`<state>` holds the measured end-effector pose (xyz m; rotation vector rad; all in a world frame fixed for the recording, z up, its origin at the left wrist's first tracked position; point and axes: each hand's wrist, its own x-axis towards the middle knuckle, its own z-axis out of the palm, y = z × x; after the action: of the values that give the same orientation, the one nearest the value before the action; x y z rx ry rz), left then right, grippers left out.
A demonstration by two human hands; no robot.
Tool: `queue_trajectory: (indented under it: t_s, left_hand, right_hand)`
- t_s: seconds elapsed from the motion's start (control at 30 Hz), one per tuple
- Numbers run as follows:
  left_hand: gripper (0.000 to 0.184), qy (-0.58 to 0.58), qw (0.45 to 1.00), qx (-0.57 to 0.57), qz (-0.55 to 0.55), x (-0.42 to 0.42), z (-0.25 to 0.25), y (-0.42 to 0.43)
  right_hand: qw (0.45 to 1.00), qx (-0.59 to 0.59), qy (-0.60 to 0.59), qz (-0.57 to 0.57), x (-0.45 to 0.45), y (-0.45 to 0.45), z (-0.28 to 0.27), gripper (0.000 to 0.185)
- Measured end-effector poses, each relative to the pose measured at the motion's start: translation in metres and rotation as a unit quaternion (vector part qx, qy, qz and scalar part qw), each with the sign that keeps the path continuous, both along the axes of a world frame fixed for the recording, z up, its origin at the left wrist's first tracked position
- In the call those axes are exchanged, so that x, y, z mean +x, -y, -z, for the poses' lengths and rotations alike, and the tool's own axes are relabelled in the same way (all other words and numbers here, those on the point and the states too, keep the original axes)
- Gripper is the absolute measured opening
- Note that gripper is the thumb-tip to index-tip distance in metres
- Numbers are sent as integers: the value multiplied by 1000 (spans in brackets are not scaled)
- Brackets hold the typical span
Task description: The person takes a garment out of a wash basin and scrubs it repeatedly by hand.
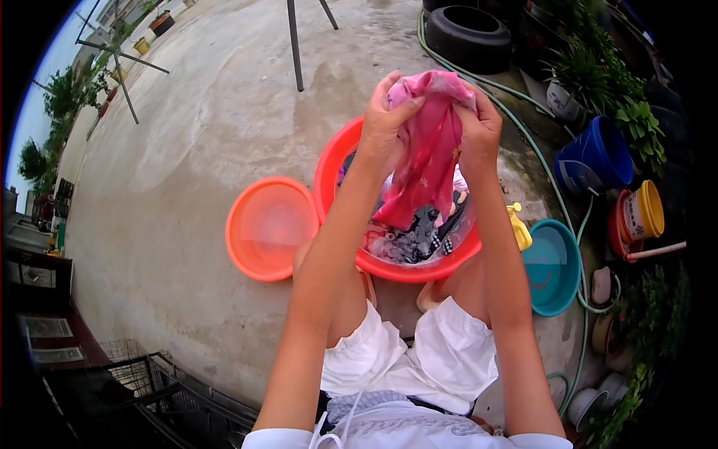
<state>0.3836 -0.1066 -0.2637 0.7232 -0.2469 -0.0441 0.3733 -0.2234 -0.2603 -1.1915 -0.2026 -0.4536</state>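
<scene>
A wet pink garment with small light patterns hangs stretched between my two hands, its lower end draping over the big red basin. My left hand grips its upper left edge, thumb pressed on the fabric. On the opposite edge, my right hand has its fingers closed round the cloth. Below, dark patterned clothes lie in sudsy water inside the basin. What kind of garment the pink one is I cannot make out.
An orange basin stands left of the red one. To the right are a yellow bottle, a teal basin, a green hose, a blue bucket and a yellow bucket. A black tyre-like tub sits behind.
</scene>
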Motion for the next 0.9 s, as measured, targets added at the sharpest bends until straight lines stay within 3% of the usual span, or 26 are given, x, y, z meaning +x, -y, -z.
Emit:
queue_trajectory:
  t_s: [0.07,0.17,0.27,0.4,0.47,0.57,0.67,0.7,0.8,0.9]
  left_hand:
    - [30,5,999,29,37,10,5,-12]
    - [26,-3,996,59,72,10,-1,-20]
    - [19,-3,998,53,16,10,-4,-15]
    - [20,-58,998,2,-18,15,14,-2]
    - [25,-108,993,-43,-7,13,16,2]
    - [33,-181,980,-82,-9,16,18,5]
    - [32,-158,983,-86,43,21,37,0]
    - [31,-139,985,-83,66,19,32,-1]
    - [27,-140,990,11,-26,2,10,11]
    - [24,-149,988,9,-36,4,10,14]
  right_hand:
    - [993,111,-36,-35,4,4,0,21]
    - [983,153,-67,-75,5,11,-3,20]
    - [977,173,-64,-108,9,16,0,21]
    - [996,20,-21,-90,9,6,6,20]
    - [996,-88,22,-17,2,-9,5,17]
    - [944,-280,140,102,-3,-24,1,19]
    - [920,-360,88,129,-6,-34,8,22]
    - [924,-357,64,123,-5,-36,7,22]
    - [905,-383,28,183,6,-31,15,24]
    - [946,-279,-38,161,17,-33,19,26]
